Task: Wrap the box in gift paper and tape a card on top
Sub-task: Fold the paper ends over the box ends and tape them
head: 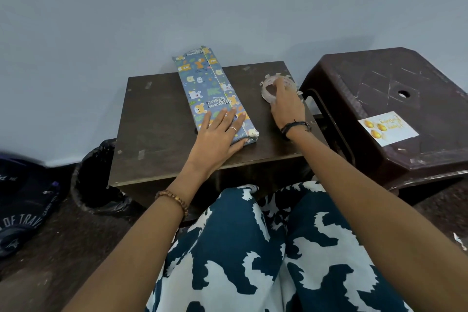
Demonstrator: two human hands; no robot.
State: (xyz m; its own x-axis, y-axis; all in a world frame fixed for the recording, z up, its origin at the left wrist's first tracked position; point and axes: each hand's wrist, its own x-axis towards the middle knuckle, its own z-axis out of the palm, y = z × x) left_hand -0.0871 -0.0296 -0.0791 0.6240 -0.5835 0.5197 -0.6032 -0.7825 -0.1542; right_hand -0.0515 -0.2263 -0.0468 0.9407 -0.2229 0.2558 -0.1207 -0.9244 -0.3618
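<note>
A long box wrapped in blue animal-print gift paper (207, 83) lies on a small dark wooden table (157, 119), its far end sticking past the table's back edge. My left hand (219, 132) rests flat on the box's near end, fingers straight. To the right of the box, my right hand (286, 106) holds a roll of clear tape (272, 85) on the table, with several cut strips sticking out from the roll's rim. A white card with gold balloons (387, 128) lies on a dark plastic stool at the right.
The dark plastic stool (395, 83) stands right next to the table. A bin lined with a black bag (93, 185) sits at the table's left front corner, a dark printed bag (22, 210) beyond it. A grey wall is behind. My patterned lap is below.
</note>
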